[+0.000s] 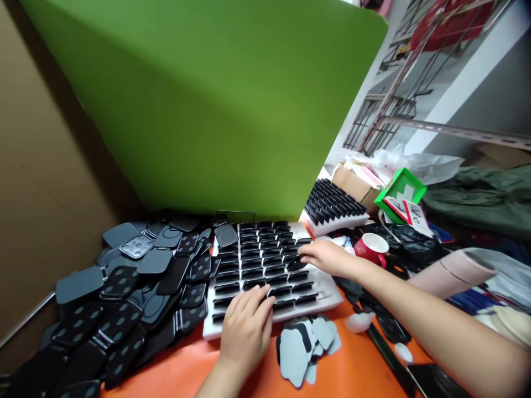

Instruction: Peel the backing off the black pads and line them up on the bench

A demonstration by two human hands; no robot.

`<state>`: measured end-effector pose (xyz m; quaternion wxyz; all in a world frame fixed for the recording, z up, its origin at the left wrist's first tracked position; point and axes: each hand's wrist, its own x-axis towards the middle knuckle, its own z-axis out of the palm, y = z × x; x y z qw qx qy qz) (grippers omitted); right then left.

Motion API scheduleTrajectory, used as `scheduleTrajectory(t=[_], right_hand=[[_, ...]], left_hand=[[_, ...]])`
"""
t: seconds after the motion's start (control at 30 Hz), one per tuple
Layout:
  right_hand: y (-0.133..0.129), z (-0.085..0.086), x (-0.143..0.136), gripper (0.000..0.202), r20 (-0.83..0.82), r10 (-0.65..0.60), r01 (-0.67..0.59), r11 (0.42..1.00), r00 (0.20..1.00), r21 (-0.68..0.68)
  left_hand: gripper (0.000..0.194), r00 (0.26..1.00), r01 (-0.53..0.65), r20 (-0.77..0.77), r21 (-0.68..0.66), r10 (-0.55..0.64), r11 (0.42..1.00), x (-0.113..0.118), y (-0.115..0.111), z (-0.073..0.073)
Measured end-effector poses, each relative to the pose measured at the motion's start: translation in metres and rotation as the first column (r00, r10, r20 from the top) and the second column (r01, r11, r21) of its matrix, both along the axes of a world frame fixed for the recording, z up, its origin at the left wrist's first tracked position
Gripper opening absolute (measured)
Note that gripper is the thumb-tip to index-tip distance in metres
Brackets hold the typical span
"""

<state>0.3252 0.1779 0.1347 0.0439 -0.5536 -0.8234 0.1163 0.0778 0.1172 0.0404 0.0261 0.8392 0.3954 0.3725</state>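
Note:
A white foam tray [327,290] holds several rows of thin black pieces [271,260] standing on edge. Near the tray's right side, my right hand [326,257] is closed, thumb and fingers pinching a flat, dark rounded piece [296,264] that is tilted among the rows. My left hand [248,323] lies over the front edge of the tray, its fingers stretched out and touching the front black pieces; nothing shows in its grasp. Just right of it, a loose stack of grey shaped sheets [295,354] lies on the orange table cover [352,370].
A heap of black dotted folding pieces with grey plates [154,261] fills the left side. Behind stands a green panel [215,110], with a cardboard wall [45,166] at left. To the right are a second filled tray [338,225], a red mug [367,255] and a green box [410,179].

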Motion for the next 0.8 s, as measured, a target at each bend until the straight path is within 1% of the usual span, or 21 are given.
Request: scheduleTrajectory(t=[0.07, 0.23, 0.4, 0.5, 0.63, 0.73, 0.8], right_hand=[[0.002, 0.0, 0.002, 0.017, 0.035, 0.038, -0.037, 0.999, 0.999, -0.025], [0.007, 0.003, 0.005, 0.017, 0.093, 0.109, -0.102, 0.992, 0.99, -0.077], [0.016, -0.007, -0.002, 0.017, 0.149, 0.134, -0.118, 0.986, 0.98, -0.116], [0.02, -0.011, -0.009, 0.017, 0.169, 0.131, -0.107, 0.984, 0.977, -0.143], [0.021, -0.016, -0.015, 0.016, 0.182, 0.116, -0.083, 0.98, 0.976, -0.183], [0.019, -0.02, -0.016, 0.015, 0.17, 0.107, -0.071, 0.976, 0.98, -0.204], [0.019, -0.019, -0.016, 0.013, 0.161, 0.085, -0.051, 0.977, 0.983, -0.206]], left_hand=[[0.023, 1.0, -0.005, 0.016, 0.026, 0.005, 1.0, 0.001, 0.0, -0.004], [0.022, 0.994, -0.019, 0.112, 0.05, 0.013, 0.999, 0.002, 0.002, -0.013], [0.022, 0.992, -0.03, 0.121, 0.053, 0.023, 0.998, 0.004, 0.003, -0.016], [0.021, 0.995, -0.035, 0.093, 0.051, 0.03, 0.998, 0.004, 0.002, -0.014], [0.023, 1.0, -0.022, -0.004, 0.045, 0.022, 0.999, 0.002, 0.003, -0.007], [0.027, 0.997, 0.02, -0.076, 0.023, -0.018, 1.0, -0.001, 0.003, -0.001], [0.034, 0.991, 0.057, -0.121, -0.018, -0.059, 0.998, -0.007, -0.002, 0.005]])
